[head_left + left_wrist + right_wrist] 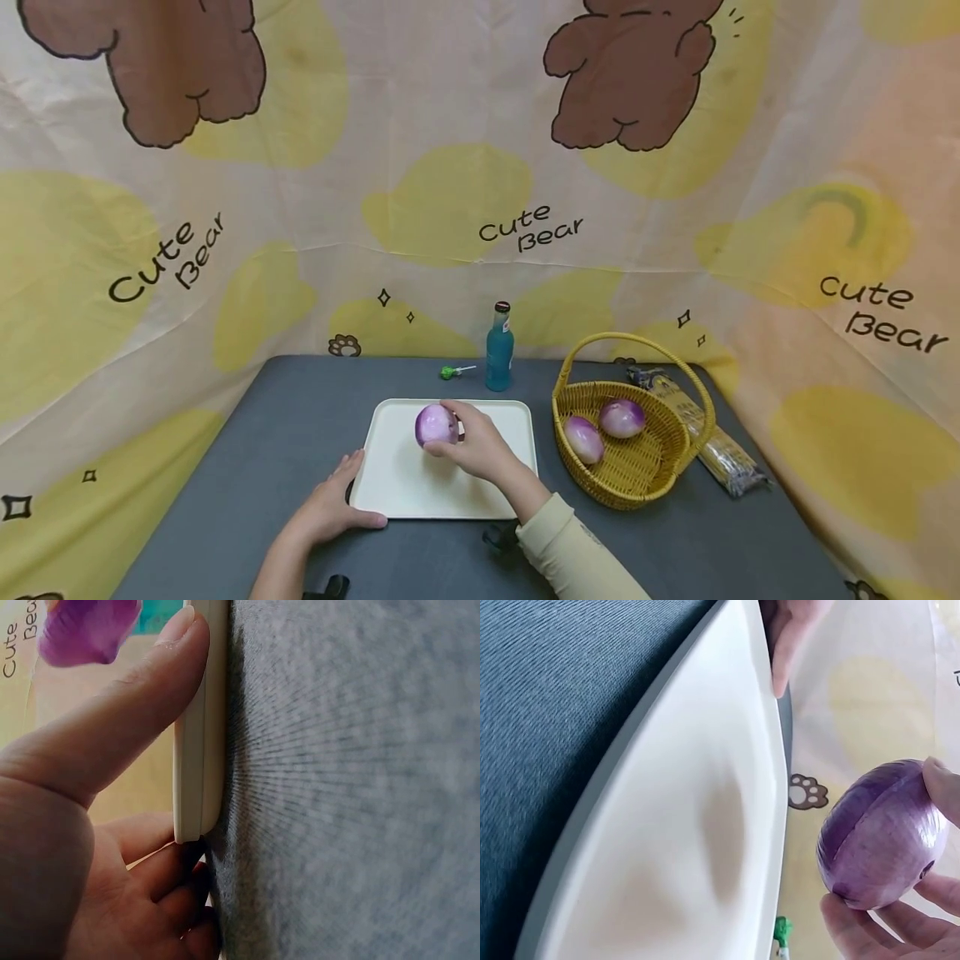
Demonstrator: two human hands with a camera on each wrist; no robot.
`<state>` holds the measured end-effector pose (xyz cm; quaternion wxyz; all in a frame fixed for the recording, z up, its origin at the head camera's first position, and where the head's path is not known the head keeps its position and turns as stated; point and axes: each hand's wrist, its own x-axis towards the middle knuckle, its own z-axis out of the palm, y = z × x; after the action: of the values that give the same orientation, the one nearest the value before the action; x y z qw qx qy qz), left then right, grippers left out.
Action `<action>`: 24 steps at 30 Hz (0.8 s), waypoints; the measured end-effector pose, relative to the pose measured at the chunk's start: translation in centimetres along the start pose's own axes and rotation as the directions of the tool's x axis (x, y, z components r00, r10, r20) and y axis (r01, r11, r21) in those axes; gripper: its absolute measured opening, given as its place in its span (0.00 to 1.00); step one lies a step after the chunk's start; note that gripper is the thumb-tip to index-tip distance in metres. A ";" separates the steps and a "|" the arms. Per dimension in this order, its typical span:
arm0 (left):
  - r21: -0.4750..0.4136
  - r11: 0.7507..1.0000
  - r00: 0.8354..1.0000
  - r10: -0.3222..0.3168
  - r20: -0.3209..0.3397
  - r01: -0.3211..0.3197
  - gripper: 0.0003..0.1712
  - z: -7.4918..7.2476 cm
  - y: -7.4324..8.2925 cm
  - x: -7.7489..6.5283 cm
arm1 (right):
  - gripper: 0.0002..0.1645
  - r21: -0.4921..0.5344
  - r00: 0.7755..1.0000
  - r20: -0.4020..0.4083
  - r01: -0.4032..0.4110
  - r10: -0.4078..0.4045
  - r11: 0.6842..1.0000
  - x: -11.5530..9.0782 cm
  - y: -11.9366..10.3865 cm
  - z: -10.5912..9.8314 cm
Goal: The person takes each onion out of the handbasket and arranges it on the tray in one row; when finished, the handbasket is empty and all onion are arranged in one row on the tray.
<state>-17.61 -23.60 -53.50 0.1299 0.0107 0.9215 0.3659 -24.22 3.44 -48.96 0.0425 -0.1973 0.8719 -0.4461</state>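
My right hand (480, 446) holds a red onion (436, 425) between thumb and fingertips, up over the white tray (420, 492). In the right wrist view the onion (881, 836) is clear of the tray, whose surface carries soft shadows. At the tray's near left corner, my left hand (330, 500) grips the rim. Its thumb (142, 712) lies along the front side, and the other fingers bend round the left side, partly hidden behind the corner. Two more red onions (622, 418) lie in the yellow wicker basket (626, 492), right of the tray.
Behind the tray stand a blue bottle (499, 350) and a green-headed lollipop (447, 372). A long clear-and-yellow packet (720, 450) lies right of the basket, partly behind its handle. A printed bear cloth (435, 208) hangs beyond the grey table (300, 417).
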 end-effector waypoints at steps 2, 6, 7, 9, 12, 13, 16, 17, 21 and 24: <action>0.001 1.000 1.000 0.004 0.000 -0.004 0.75 0.0 0.0 -0.1 | 0.47 0.002 1.000 0.003 0.007 -0.007 1.000 0.2 0.0 0.3; 0.009 1.000 1.000 0.014 -0.006 -0.014 0.74 0.0 0.1 -0.2 | 0.47 -0.008 1.000 0.003 0.008 -0.008 1.000 0.5 0.1 0.8; 0.011 1.000 1.000 0.018 -0.007 -0.018 0.74 0.0 0.1 -0.1 | 0.47 -0.007 1.000 0.001 0.006 -0.006 1.000 0.5 0.2 1.0; 0.012 1.000 1.000 0.023 -0.005 -0.022 0.74 0.1 0.2 -0.1 | 0.48 -0.009 1.000 -0.001 -0.001 0.001 1.000 0.6 0.2 1.2; 0.016 1.000 1.000 0.020 -0.003 -0.019 0.74 0.0 0.2 -0.1 | 0.48 -0.010 1.000 -0.003 0.001 -0.001 1.000 0.8 0.1 1.7; 0.018 1.000 1.000 0.016 -0.001 -0.016 0.74 0.0 0.2 -0.1 | 0.48 -0.012 1.000 -0.002 0.003 -0.003 1.000 0.9 0.1 1.9; 0.023 1.000 1.000 0.007 0.004 -0.007 0.74 -0.1 0.3 -0.1 | 0.48 -0.016 1.000 -0.002 0.007 -0.007 1.000 1.3 -0.1 2.5; 0.022 1.000 1.000 0.006 0.004 -0.006 0.74 -0.1 0.3 -0.1 | 0.48 -0.018 1.000 -0.001 0.007 -0.007 1.000 1.4 -0.2 2.6; 0.022 1.000 1.000 0.016 -0.004 -0.016 0.73 -0.1 0.3 -0.1 | 0.47 -0.027 1.000 0.003 0.002 -0.002 1.000 1.9 -0.4 3.4; 0.027 0.999 1.000 0.028 -0.012 -0.028 0.73 0.0 0.2 -0.2 | 0.47 -0.044 1.000 0.018 -0.004 0.004 0.999 2.1 -0.4 4.0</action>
<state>-17.39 -23.49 -53.37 0.1189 0.0231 0.9268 0.3554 -25.01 -0.63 -50.82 0.0467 -0.2004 0.8816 -0.4248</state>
